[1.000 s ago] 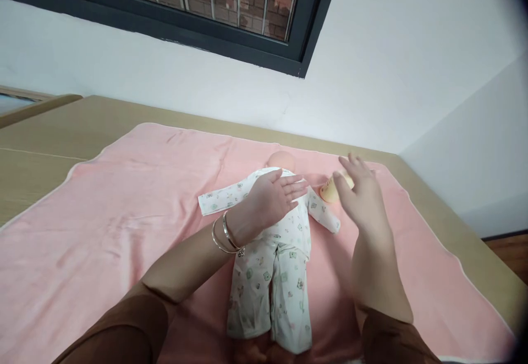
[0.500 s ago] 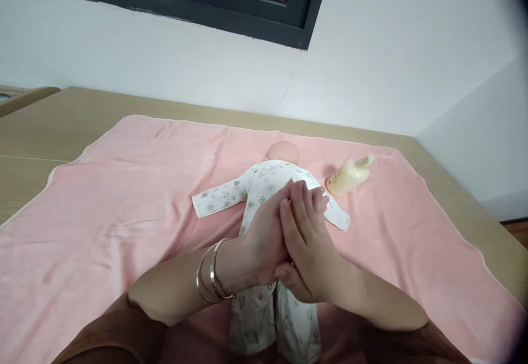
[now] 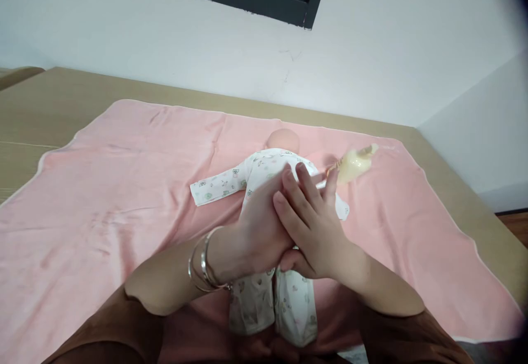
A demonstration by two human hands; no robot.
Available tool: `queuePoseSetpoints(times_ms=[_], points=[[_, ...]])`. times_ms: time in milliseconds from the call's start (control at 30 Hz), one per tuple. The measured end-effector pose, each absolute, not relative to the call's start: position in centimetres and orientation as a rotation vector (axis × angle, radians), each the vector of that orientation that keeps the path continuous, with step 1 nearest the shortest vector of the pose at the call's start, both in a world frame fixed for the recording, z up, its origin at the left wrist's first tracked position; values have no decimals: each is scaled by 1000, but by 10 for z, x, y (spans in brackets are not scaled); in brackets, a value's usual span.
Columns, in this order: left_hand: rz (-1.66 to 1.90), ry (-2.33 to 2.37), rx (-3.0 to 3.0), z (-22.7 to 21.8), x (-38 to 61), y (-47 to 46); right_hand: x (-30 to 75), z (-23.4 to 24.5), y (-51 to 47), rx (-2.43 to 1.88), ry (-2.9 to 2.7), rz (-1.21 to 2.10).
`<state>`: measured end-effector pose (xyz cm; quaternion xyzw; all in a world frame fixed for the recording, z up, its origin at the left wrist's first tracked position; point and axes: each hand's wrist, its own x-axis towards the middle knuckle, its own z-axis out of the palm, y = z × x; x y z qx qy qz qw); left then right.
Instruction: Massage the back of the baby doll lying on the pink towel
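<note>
My left hand [image 3: 258,226], with silver bangles at its wrist, lies palm to palm against my right hand [image 3: 319,229]. The fingers of both are stretched out, and those of the right are spread; nothing shows between the palms. Beneath them a baby doll [image 3: 284,139] in a white printed outfit [image 3: 223,185] lies on a pink blanket [image 3: 144,166]. Its left-hand sleeve stretches out sideways, while my hands cover much of its body. Beyond my right fingertips a baby bottle [image 3: 357,166] with pale yellow contents lies tilted on the blanket.
The blanket is spread over a wooden table [image 3: 66,97], whose far edge meets a white wall [image 3: 231,61]. A dark window frame [image 3: 264,1] is set in that wall. Part of a wooden piece [image 3: 18,77] shows at the far left.
My right hand's fingers have spread apart and slid a little against my left palm. The view has tilted down slightly. The doll and bottle stay in place on the blanket.
</note>
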<state>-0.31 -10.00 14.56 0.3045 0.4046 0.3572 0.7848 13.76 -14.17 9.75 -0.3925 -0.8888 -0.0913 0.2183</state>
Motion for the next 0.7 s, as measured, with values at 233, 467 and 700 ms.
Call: queuePoseSetpoints(times_ms=[233, 467, 700], points=[[880, 771, 663, 136, -4, -53, 121, 96, -138, -1338, -2495, -16], [1286, 907, 1135, 92, 13, -24, 139, 79, -97, -1572, -2426, -20], [1385, 1111, 1342, 45, 20, -3, 166, 47, -32, -1170, -2608, 172]])
